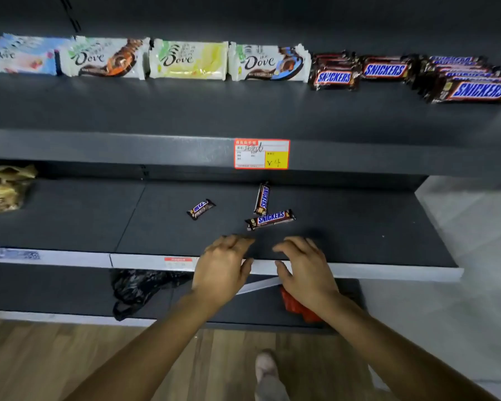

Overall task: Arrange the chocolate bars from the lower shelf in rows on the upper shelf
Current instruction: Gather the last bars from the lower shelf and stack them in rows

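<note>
Hovering over the pale front edge of the lower shelf (359, 227), the left grip (223, 273) and the right grip (304, 270) are side by side. Both are open, with loose, slightly bent fingers, and they hold nothing.

Three Snickers bars in shiny brown wrappers lie on the dark, flat lower shelf, just past the fingertips. The long Snickers bar (270, 219) lies sideways and is nearest. The upright Snickers bar (262, 198) points away, and its near end meets the long one. The small Snickers bar (200, 209) lies alone to the left, tilted.

On the upper shelf (156, 111), flat Dove bars (104, 57) in smooth white, blue and yellow wrappers sit in a row on the left. Snickers stacks (472, 82) sit in rows on the right. A red and yellow price tag (261, 154) is stuck on that shelf's front edge.

A crinkly yellow bag (5, 189) sits at the far left of the lower shelf. On the bottom shelf lie a wrinkled black plastic bag (136, 287) and a red packet (298, 308). The floor (70, 357) is wood planks.
</note>
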Demonstrator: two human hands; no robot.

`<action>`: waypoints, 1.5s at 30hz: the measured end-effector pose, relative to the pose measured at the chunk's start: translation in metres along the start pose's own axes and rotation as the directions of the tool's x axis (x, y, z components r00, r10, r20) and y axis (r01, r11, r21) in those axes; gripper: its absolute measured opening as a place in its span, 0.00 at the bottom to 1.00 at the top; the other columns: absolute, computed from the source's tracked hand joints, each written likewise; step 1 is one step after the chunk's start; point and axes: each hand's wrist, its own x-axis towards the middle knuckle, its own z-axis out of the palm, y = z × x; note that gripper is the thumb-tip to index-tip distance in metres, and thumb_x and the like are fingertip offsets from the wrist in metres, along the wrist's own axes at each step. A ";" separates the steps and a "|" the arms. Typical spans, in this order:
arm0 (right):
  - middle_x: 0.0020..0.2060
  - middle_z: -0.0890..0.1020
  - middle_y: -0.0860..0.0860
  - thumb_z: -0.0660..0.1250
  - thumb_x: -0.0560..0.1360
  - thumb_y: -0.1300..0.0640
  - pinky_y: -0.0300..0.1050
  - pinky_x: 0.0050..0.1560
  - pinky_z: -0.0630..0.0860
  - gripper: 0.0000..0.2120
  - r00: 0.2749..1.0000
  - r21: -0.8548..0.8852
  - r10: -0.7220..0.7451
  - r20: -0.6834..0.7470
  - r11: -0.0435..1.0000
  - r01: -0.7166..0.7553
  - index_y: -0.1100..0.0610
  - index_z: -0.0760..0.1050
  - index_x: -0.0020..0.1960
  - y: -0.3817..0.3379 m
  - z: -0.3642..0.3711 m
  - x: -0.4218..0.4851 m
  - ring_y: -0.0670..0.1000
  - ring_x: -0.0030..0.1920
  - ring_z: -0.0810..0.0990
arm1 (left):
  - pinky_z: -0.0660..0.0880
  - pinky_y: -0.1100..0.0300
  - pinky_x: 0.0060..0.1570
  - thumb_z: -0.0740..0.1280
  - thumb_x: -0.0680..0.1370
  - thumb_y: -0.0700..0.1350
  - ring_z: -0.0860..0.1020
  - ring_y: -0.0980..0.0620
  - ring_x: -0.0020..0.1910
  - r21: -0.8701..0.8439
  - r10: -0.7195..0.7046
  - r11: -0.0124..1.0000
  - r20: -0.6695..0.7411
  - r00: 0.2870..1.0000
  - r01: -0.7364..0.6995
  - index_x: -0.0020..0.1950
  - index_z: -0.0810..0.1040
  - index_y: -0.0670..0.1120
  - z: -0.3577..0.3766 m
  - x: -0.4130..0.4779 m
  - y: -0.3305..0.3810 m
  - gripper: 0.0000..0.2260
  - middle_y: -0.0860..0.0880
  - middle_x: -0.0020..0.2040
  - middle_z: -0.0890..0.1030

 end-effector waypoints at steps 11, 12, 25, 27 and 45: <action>0.53 0.80 0.53 0.65 0.74 0.53 0.50 0.55 0.73 0.10 0.966 0.020 0.256 0.043 0.966 -0.257 0.53 0.78 0.54 0.078 0.103 0.100 0.56 0.56 0.75 | 0.72 0.52 0.56 0.67 0.74 0.49 0.72 0.44 0.58 0.040 -0.079 0.996 0.006 0.997 0.079 0.64 0.73 0.46 0.109 0.070 -0.036 0.20 0.47 0.60 0.77; 0.51 0.81 0.53 0.65 0.74 0.52 0.50 0.53 0.74 0.09 0.956 0.050 0.292 0.026 0.955 -0.293 0.53 0.78 0.52 0.084 0.110 0.111 0.56 0.54 0.77 | 0.71 0.52 0.56 0.67 0.74 0.50 0.71 0.44 0.59 0.039 -0.086 0.996 0.002 0.996 0.086 0.64 0.73 0.46 0.118 0.076 -0.038 0.20 0.47 0.61 0.76; 0.59 0.76 0.58 0.69 0.63 0.32 0.52 0.55 0.70 0.38 0.846 -0.016 0.527 0.082 0.850 -0.527 0.59 0.66 0.60 0.098 0.171 0.216 0.60 0.61 0.72 | 0.68 0.55 0.54 0.62 0.76 0.57 0.71 0.46 0.58 0.086 -0.099 0.991 -0.005 0.995 0.099 0.66 0.71 0.48 0.168 0.135 -0.057 0.21 0.48 0.58 0.76; 0.61 0.74 0.58 0.70 0.63 0.33 0.52 0.57 0.69 0.40 0.844 -0.064 0.530 0.079 0.848 -0.527 0.59 0.65 0.62 0.097 0.176 0.221 0.60 0.62 0.70 | 0.70 0.54 0.53 0.63 0.76 0.57 0.74 0.45 0.56 0.075 -0.098 0.993 0.024 0.995 0.096 0.66 0.71 0.49 0.169 0.139 -0.061 0.21 0.48 0.58 0.76; 0.58 0.72 0.53 0.73 0.68 0.61 0.40 0.48 0.72 0.23 0.945 0.105 0.307 0.112 0.942 -0.318 0.54 0.70 0.60 0.111 0.070 0.121 0.52 0.53 0.76 | 0.73 0.55 0.51 0.71 0.72 0.44 0.76 0.44 0.52 -0.092 -0.044 0.995 -0.081 0.996 0.036 0.58 0.79 0.47 0.106 0.089 -0.041 0.15 0.47 0.53 0.79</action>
